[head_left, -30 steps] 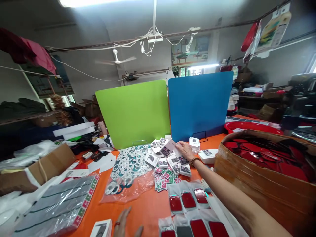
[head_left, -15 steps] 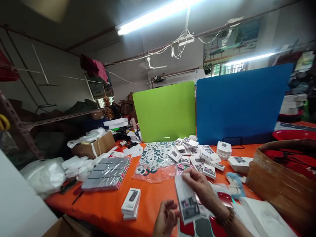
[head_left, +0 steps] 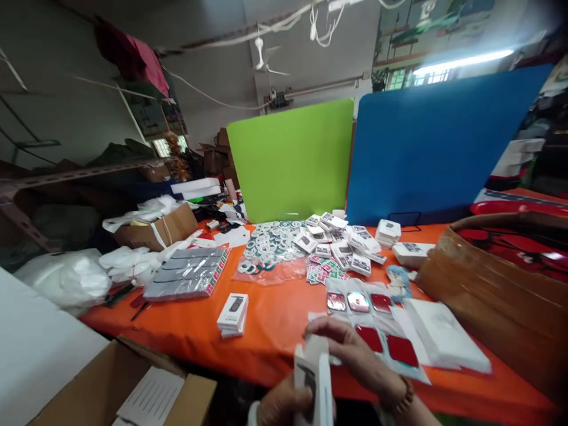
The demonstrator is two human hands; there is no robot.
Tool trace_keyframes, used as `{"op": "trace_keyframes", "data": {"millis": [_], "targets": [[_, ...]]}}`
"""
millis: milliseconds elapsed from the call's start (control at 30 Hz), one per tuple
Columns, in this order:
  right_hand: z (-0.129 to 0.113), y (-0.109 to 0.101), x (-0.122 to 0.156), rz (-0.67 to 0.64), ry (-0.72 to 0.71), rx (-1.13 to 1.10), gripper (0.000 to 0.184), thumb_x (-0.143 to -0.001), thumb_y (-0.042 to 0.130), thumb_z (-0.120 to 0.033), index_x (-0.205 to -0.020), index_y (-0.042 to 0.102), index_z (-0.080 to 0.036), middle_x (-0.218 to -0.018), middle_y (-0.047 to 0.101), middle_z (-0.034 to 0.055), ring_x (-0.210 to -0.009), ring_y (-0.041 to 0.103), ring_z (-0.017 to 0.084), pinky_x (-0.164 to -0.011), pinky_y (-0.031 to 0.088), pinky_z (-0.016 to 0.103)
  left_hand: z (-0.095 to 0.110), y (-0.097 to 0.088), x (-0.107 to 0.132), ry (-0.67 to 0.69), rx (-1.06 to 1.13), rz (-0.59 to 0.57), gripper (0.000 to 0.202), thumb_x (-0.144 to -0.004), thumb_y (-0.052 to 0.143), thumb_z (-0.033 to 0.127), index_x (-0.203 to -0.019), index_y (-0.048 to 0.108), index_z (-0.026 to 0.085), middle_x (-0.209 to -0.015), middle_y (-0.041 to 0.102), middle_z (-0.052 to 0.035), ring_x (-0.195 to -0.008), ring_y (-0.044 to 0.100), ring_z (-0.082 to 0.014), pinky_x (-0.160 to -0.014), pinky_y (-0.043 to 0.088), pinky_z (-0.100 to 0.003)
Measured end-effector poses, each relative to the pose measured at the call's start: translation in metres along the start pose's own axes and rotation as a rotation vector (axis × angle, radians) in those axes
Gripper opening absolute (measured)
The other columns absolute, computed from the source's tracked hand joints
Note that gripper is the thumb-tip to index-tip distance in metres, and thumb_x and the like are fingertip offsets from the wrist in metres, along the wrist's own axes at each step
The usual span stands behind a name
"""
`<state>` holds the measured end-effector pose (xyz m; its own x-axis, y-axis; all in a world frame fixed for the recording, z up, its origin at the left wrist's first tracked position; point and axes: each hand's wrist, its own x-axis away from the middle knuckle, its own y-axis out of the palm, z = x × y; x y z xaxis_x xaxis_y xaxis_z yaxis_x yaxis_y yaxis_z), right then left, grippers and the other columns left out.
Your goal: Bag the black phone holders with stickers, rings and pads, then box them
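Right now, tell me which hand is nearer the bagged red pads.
Right. The right hand is at the near left side of the bagged red pads; the left hand, holding a white box, is farther left.

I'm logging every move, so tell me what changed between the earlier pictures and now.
The right hand has drawn back from the pile of white boxes toward the person, bringing a white box. The left hand, empty a second ago, now grips that box, with the right at its top. The small box stack, green board and blue board stayed put.
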<state>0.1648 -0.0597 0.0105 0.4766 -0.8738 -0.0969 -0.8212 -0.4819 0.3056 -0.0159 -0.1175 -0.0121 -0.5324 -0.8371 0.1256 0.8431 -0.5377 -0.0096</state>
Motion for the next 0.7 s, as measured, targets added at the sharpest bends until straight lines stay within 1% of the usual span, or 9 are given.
{"op": "trace_keyframes", "data": {"millis": [33, 67, 100, 167, 233, 333, 467, 567, 700], "targets": [[-0.001, -0.012, 0.001, 0.092, 0.018, 0.154, 0.025, -0.077, 0.068, -0.040, -0.095, 0.066, -0.022, -0.095, 0.065, 0.0045, -0.082, 0.059, 0.018, -0.076, 0.045, 0.032, 0.000, -0.004, 0.000, -0.130, 0.237, 0.005, 0.035, -0.085, 0.056, 0.044, -0.090, 0.065, 0.010, -0.080, 0.068, -0.0112, -0.069, 0.067, -0.0195, -0.058, 0.051, -0.027], [-0.002, -0.027, 0.001, 0.196, 0.012, 0.307, 0.027, -0.078, 0.066, -0.042, -0.097, 0.065, -0.022, -0.095, 0.065, 0.0048, -0.082, 0.058, 0.019, -0.075, 0.045, 0.032, 0.000, -0.009, 0.000, -0.244, 0.471, 0.072, 0.033, -0.081, 0.061, 0.041, -0.089, 0.065, 0.010, -0.081, 0.069, -0.0111, -0.068, 0.067, -0.0195, -0.058, 0.052, -0.027], [-0.002, -0.042, 0.002, 0.287, 0.003, 0.457, 0.027, -0.079, 0.063, -0.042, -0.095, 0.064, -0.021, -0.092, 0.065, 0.0049, -0.081, 0.058, 0.019, -0.074, 0.044, 0.032, 0.000, -0.014, 0.000, -0.322, 0.631, 0.138, 0.029, -0.078, 0.066, 0.036, -0.090, 0.064, 0.010, -0.084, 0.071, -0.0112, -0.070, 0.068, -0.0205, -0.061, 0.053, -0.029], [0.000, -0.071, 0.002, 0.411, 0.000, 0.688, 0.023, -0.082, 0.057, -0.041, -0.089, 0.062, -0.020, -0.085, 0.063, 0.0042, -0.075, 0.056, 0.019, -0.070, 0.043, 0.032, -0.003, -0.023, -0.001, -0.409, 0.802, 0.257, 0.028, -0.072, 0.070, 0.023, -0.095, 0.063, 0.009, -0.092, 0.072, -0.0123, -0.079, 0.070, -0.0241, -0.071, 0.056, -0.035], [0.002, -0.091, 0.002, 0.444, 0.018, 0.852, 0.018, -0.083, 0.053, -0.036, -0.083, 0.059, -0.020, -0.080, 0.062, 0.0031, -0.071, 0.055, 0.018, -0.068, 0.043, 0.032, -0.010, -0.027, -0.004, -0.441, 0.839, 0.315, 0.031, -0.069, 0.070, 0.015, -0.098, 0.062, 0.009, -0.097, 0.072, -0.0134, -0.085, 0.069, -0.0268, -0.079, 0.055, -0.042], [0.005, -0.098, -0.004, 0.374, 0.060, 1.032, 0.012, -0.083, 0.052, -0.028, -0.083, 0.058, -0.019, -0.083, 0.063, 0.0037, -0.075, 0.057, 0.019, -0.072, 0.044, 0.032, -0.020, -0.026, -0.011, -0.455, 0.844, 0.351, 0.032, -0.067, 0.070, 0.012, -0.097, 0.060, 0.009, -0.096, 0.072, -0.0122, -0.080, 0.070, -0.0251, -0.082, 0.054, -0.044], [0.016, -0.084, -0.021, 0.137, 0.124, 1.111, 0.021, -0.083, 0.053, -0.023, -0.104, 0.057, -0.019, -0.101, 0.064, 0.0072, -0.089, 0.059, 0.020, -0.079, 0.045, 0.032, -0.021, -0.021, -0.023, -0.459, 0.826, 0.353, 0.035, -0.068, 0.071, 0.015, -0.101, 0.059, 0.010, -0.104, 0.070, -0.0123, -0.077, 0.069, -0.0220, -0.078, 0.055, -0.041], [0.026, -0.076, -0.038, -0.055, 0.179, 1.223, 0.034, -0.079, 0.060, -0.022, -0.112, 0.052, -0.017, -0.112, 0.060, 0.0115, -0.101, 0.056, 0.024, -0.085, 0.041, 0.034, -0.016, -0.021, -0.032, -0.490, 0.800, 0.369, 0.041, -0.069, 0.071, 0.016, -0.107, 0.057, 0.010, -0.115, 0.067, -0.0148, -0.082, 0.069, -0.0251, -0.077, 0.055, -0.041], [0.029, -0.073, -0.058, -0.198, 0.286, 1.372, 0.041, -0.070, 0.070, -0.024, -0.106, 0.053, -0.013, -0.111, 0.059, 0.0163, -0.100, 0.054, 0.030, -0.085, 0.037, 0.038, -0.015, -0.018, -0.046, -0.541, 0.788, 0.412, 0.046, -0.068, 0.073, 0.016, -0.110, 0.057, 0.011, -0.121, 0.064, -0.0153, -0.093, 0.068, -0.0324, -0.080, 0.054, -0.046]]}}
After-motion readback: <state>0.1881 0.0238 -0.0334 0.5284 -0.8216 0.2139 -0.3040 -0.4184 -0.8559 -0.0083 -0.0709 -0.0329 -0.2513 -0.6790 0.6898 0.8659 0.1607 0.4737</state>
